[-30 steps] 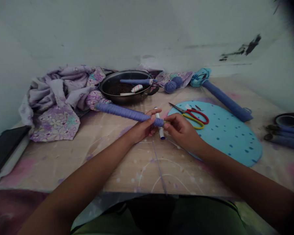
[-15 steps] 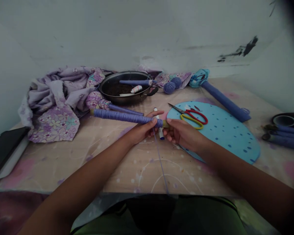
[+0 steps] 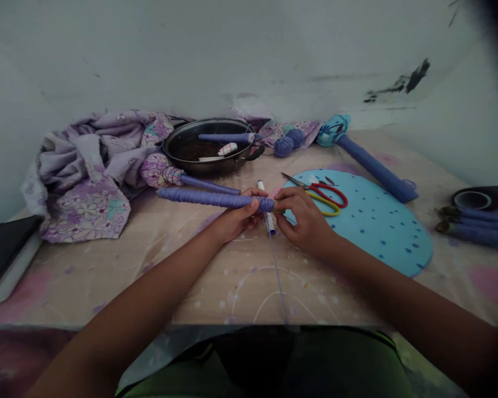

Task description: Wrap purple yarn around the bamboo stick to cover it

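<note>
One yarn strand (image 3: 279, 279) trails over the bench's (image 3: 182, 287) near edge. Both forearms reach forward: the left hand (image 3: 243, 215) curls closed around one yarn-wrapped rod (image 3: 203, 198) above the bench; the right hand (image 3: 302, 218) pinches its end, fingertips partly hidden. One marker (image 3: 271, 225) is half covered by hands. Rolls (image 3: 481, 236), cut off rightward, number perhaps three. Beyond: one pair of scissors (image 3: 308, 187), two yarn balls (image 3: 283, 146).

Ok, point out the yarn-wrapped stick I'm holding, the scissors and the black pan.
Yarn-wrapped stick (image 3: 207, 198): head view, on the yarn winding near its middle.
Scissors (image 3: 307, 187): head view, around the pivot.
Black pan (image 3: 211, 167): head view, on its near outer wall.
</note>
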A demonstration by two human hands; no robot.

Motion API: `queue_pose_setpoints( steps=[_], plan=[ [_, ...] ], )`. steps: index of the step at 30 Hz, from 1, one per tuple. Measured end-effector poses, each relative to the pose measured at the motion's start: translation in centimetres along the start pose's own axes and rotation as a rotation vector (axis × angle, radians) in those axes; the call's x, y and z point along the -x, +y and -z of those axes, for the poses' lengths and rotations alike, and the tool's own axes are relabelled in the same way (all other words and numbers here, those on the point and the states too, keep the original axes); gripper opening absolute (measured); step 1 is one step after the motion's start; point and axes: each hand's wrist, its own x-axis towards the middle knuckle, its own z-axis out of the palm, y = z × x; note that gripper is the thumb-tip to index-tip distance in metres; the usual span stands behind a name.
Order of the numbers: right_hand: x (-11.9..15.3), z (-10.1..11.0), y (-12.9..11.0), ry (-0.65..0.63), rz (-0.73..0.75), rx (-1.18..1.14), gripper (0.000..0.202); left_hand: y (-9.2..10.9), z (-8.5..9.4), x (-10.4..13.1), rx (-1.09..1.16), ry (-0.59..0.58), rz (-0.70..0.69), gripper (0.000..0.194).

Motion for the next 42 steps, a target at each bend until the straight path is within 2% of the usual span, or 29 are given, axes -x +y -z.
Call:
queue_pose_setpoints(
  steps=[2, 6, 8, 10, 13, 16, 18, 20, 22, 25, 27, 30, 33, 35, 37, 40, 42],
  plan=[
    [0.1, -0.1, 0.1, -0.034, -0.156, -0.137, 0.020, 0.0, 0.0, -0.1, 0.035, 0.038, 0.002, 0.047],
    [0.1, -0.4, -0.2, -0.123, -0.639, -0.597, 0.023, 0.0, 0.1, -0.2, 0.042, 0.084, 0.006, 0.042],
    [0.0, -0.5, -0.3, -0.112, -0.744, -0.705, 0.025, -0.1, 0.0, -0.2, 0.021, 0.089, 0.014, 0.042],
    [-0.2, -0.6, -0.3, -0.042, -0.734, -0.692, 0.025, -0.1, 0.0, -0.2, 0.013, 0.097, 0.023, 0.045],
    [-0.2, -0.6, -0.3, 0.062, -0.640, -0.535, 0.025, -0.2, -0.1, -0.2, 0.032, 0.101, 0.021, 0.053],
    [-0.1, -0.3, -0.2, 0.056, -0.540, -0.323, 0.025, -0.2, -0.2, -0.3, 0.036, 0.090, 0.005, 0.059],
    [-0.1, -0.2, -0.2, 0.034, -0.508, -0.263, 0.026, -0.3, -0.2, -0.3, 0.039, 0.099, -0.013, 0.057],
    [-0.1, -0.1, -0.3, -0.003, -0.555, -0.341, 0.030, -0.3, -0.3, -0.3, 0.049, 0.125, -0.032, 0.048],
    [-0.3, -0.1, -0.4, -0.057, -0.674, -0.513, 0.033, -0.3, -0.3, -0.2, 0.060, 0.149, -0.051, 0.041],
    [-0.5, -0.1, -0.4, -0.067, -0.822, -0.696, 0.030, -0.2, -0.4, -0.1, 0.059, 0.147, -0.060, 0.043],
    [-0.5, -0.1, -0.3, -0.014, -0.816, -0.731, 0.027, -0.1, -0.4, 0.0, 0.052, 0.122, -0.041, 0.045],
    [-0.5, -0.1, -0.2, 0.038, -0.719, -0.752, 0.024, 0.0, -0.3, 0.0, 0.063, 0.080, 0.004, 0.047],
    [-0.5, 0.2, -0.2, -0.036, -0.686, -0.762, 0.032, 0.1, -0.3, 0.1, 0.079, 0.057, 0.008, 0.048],
    [-0.7, 0.6, -0.4, -0.120, -0.747, -0.789, 0.041, 0.1, -0.3, 0.1, 0.075, 0.054, -0.005, 0.047],
    [-0.9, 0.9, -0.5, -0.164, -0.857, -0.818, 0.034, 0.0, -0.3, 0.1, 0.060, 0.061, -0.020, 0.046],
    [-1.2, 1.1, -0.6, -0.169, -0.987, -0.819, 0.028, -0.1, -0.3, 0.0, 0.033, 0.070, -0.024, 0.046],
    [-1.2, 1.0, -0.4, -0.136, -0.988, -0.827, 0.025, -0.1, -0.3, -0.1, 0.034, 0.071, -0.018, 0.049]
  ],
)
